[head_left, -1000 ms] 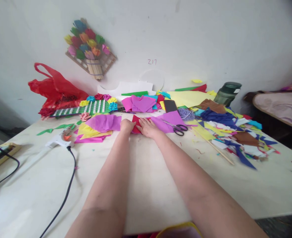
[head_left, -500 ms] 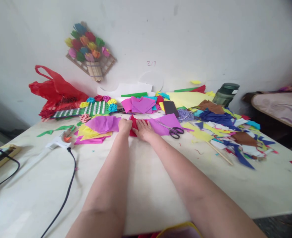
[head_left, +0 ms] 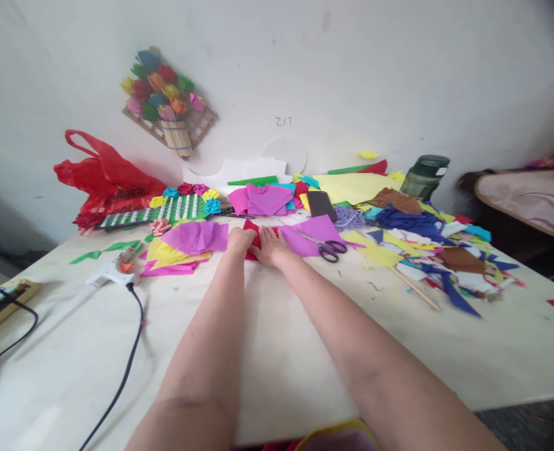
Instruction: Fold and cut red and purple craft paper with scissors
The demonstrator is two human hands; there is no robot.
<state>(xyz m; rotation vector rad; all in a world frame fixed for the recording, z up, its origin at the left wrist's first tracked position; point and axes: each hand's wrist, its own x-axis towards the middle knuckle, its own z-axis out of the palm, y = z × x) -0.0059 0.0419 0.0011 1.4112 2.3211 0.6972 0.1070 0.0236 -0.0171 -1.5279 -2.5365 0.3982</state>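
A small piece of red crepe paper (head_left: 252, 227) lies on the table between my hands, partly hidden by them. The fingers of my left hand (head_left: 240, 240) are curled in at its left edge and appear to grip it. Flat on its right part rests my right hand (head_left: 273, 247), fingers stretched forward. Purple crepe paper (head_left: 312, 233) extends from beside my right hand, with black-handled scissors (head_left: 331, 250) lying across it. Left of my left hand, another purple sheet (head_left: 196, 237) covers yellow and magenta sheets (head_left: 171, 269).
Behind are a phone (head_left: 321, 205), purple yarn (head_left: 350, 217) and a green board with paper flowers (head_left: 164, 212). A red bag (head_left: 112, 175) stands at left, near a glue gun (head_left: 114, 270) with its cord. Paper scraps (head_left: 446, 250), a stick (head_left: 415, 288) and a bottle (head_left: 425, 177) are at right.
My left hand has shifted slightly to the right over the red paper. My right hand stays flat on it. The whole view has moved a little.
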